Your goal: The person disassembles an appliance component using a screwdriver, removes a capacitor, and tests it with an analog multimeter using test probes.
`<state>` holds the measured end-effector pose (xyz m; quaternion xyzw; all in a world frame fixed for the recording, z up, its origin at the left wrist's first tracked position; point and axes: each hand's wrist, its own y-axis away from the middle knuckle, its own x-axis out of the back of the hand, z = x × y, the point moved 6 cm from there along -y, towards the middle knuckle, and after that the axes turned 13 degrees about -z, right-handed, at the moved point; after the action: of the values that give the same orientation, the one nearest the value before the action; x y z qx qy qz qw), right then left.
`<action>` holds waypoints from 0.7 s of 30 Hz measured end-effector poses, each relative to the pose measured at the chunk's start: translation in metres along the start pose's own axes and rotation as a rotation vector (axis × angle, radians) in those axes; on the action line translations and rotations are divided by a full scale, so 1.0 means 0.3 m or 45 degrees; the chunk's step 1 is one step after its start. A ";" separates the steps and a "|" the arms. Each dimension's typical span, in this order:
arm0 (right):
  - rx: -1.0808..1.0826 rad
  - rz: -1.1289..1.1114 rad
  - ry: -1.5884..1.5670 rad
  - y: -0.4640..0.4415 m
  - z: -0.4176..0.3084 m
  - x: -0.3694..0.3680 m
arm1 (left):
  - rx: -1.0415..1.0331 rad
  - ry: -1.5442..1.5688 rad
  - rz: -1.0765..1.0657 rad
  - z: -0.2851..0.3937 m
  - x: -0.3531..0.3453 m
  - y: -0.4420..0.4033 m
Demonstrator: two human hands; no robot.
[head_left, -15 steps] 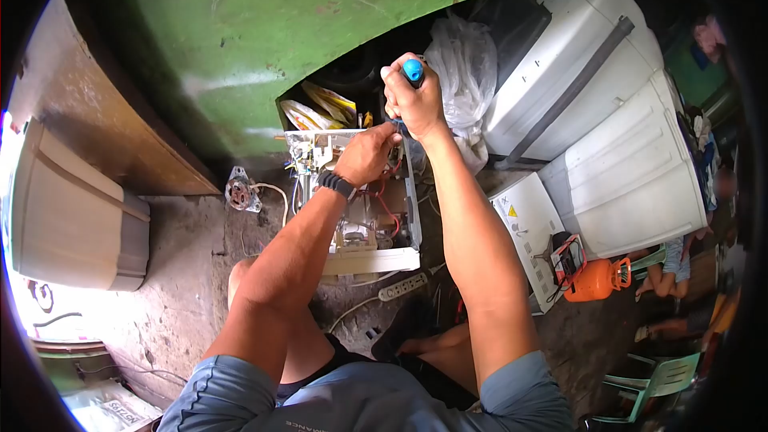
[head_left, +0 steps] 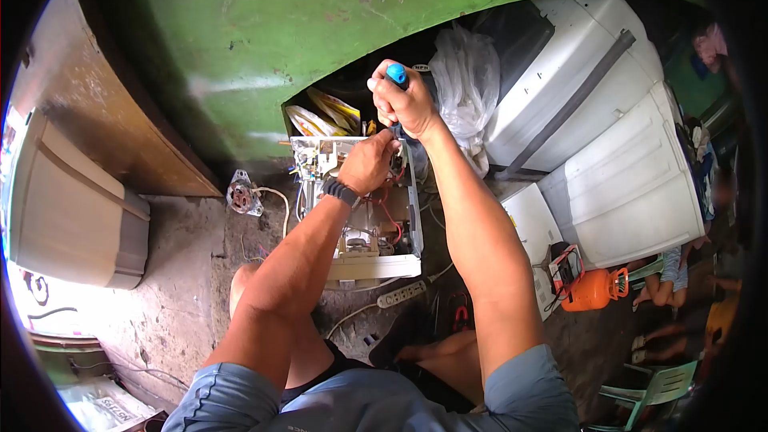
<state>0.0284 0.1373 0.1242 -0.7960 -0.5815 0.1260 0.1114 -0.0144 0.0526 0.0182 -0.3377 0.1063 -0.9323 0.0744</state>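
My right hand (head_left: 406,104) is wrapped round a screwdriver (head_left: 397,74), its blue handle end showing above the fist. The screwdriver points down at the far right corner of an opened white appliance (head_left: 376,267). My left hand (head_left: 366,163), with a dark band on its wrist, reaches over the appliance. Its fingers are pinched together at that same corner, just below my right hand. What they grip is hidden. Inside the housing are red wires (head_left: 390,218), metal parts and loose coloured leads.
A small motor-like part (head_left: 243,193) with a cable lies on the floor at left. A power strip (head_left: 402,294) is near my feet. To the right are an orange gas cylinder (head_left: 590,291), a white panel (head_left: 532,216) and large white casings (head_left: 628,180). A green wall (head_left: 264,24) rises ahead.
The screwdriver handle has tilted a little to the left with my right hand. My left hand stays at the corner. The whole view has shifted slightly.
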 end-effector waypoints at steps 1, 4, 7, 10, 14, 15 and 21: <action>-0.023 -0.033 -0.009 -0.008 0.002 -0.006 | 0.015 -0.014 0.028 -0.003 0.001 0.000; -0.077 -0.124 0.016 -0.032 0.018 -0.021 | 0.016 -0.020 0.080 -0.011 0.004 0.002; -0.121 -0.159 0.029 -0.054 0.040 -0.026 | 0.027 -0.017 0.113 -0.015 0.005 0.005; -0.140 -0.153 0.018 -0.061 0.044 -0.019 | 0.059 -0.018 0.121 -0.026 -0.001 0.000; -0.188 -0.080 0.056 -0.074 0.055 -0.024 | 0.110 -0.012 0.097 -0.050 -0.016 -0.013; -0.203 -0.014 0.106 -0.084 0.061 -0.015 | 0.113 -0.012 0.098 -0.051 -0.011 -0.015; -0.298 -0.040 0.059 -0.121 0.088 0.001 | 0.121 0.110 0.060 -0.054 -0.007 -0.019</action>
<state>-0.0128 0.1493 0.1111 -0.7969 -0.6020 0.0370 0.0333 -0.0236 0.0608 0.0061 -0.2905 0.0730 -0.9480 0.1076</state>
